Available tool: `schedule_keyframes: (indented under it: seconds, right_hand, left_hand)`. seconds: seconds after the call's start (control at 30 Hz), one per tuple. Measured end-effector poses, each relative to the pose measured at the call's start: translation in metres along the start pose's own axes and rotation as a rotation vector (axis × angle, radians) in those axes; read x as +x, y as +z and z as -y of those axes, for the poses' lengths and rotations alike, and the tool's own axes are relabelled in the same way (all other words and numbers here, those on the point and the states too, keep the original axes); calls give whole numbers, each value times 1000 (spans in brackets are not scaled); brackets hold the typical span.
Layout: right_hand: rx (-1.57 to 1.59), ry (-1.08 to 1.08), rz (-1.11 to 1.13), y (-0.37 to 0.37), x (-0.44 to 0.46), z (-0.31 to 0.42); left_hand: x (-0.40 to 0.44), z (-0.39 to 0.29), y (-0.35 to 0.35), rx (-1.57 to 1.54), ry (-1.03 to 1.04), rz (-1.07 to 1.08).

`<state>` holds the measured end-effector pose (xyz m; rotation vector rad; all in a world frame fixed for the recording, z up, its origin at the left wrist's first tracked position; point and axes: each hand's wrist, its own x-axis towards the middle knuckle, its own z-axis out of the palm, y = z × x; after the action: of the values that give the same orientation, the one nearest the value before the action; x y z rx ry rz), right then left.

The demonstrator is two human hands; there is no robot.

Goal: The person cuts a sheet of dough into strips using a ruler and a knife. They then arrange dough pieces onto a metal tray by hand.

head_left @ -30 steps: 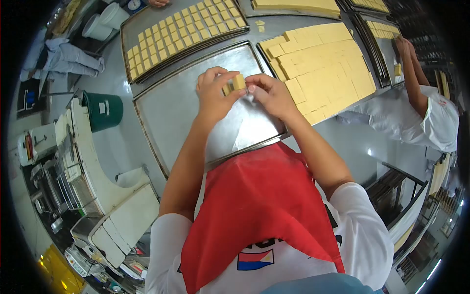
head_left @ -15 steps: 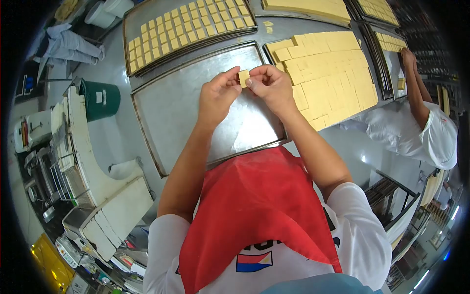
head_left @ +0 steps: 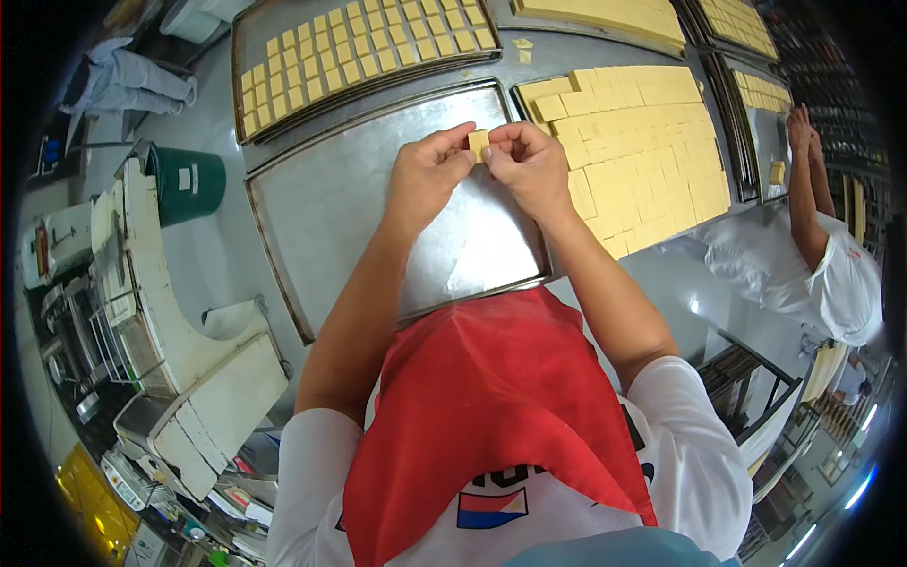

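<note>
Both hands meet above the far right part of a bare metal baking tray point(head_left: 350, 222). Between their fingertips is a small square piece of yellow dough point(head_left: 478, 141). My left hand point(head_left: 429, 180) pinches it from the left with thumb and fingers. On the other side, my right hand point(head_left: 531, 172) has thumb and fingertips pressed against it. To the right of the tray lies a slab of the same yellow dough point(head_left: 642, 142), cut into many blocks, with its upper left corner partly removed.
Beyond the tray, another tray holds rows of small dough pieces point(head_left: 368, 67). More yellow dough point(head_left: 605, 17) lies at the back. A co-worker's arm point(head_left: 808, 203) reaches over a tray at the right. A green bin point(head_left: 189, 184) and white machine point(head_left: 203, 406) stand left.
My hands stay over the tray with the dough piece between them, now turned slightly. The whole view has shifted a little. At the right, the co-worker's hands have moved.
</note>
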<state>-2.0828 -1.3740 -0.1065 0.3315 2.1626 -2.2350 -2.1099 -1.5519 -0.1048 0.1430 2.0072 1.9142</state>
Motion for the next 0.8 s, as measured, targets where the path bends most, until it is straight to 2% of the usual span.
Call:
schedule_keyframes:
  seconds: [0.23, 0.3, 0.33, 0.4, 0.5, 0.8]
  right_hand:
    - [-5, 30, 5, 0, 3, 0]
    - [19, 61, 25, -1, 2, 4]
    - [35, 51, 50, -2, 0, 7]
    - [49, 41, 79, -2, -1, 7]
    - [-1, -24, 73, 0, -5, 5]
    - [-139, -51, 12, -2, -6, 13]
  left_hand:
    - [9, 2, -1, -24, -55, 4]
    - [12, 3, -2, -295, -178, 26]
    - [12, 3, -2, -296, -175, 23]
    - [11, 2, -1, -663, -240, -33]
    - [9, 1, -3, -772, -264, 9]
    - [8, 6, -3, -821, -290, 67]
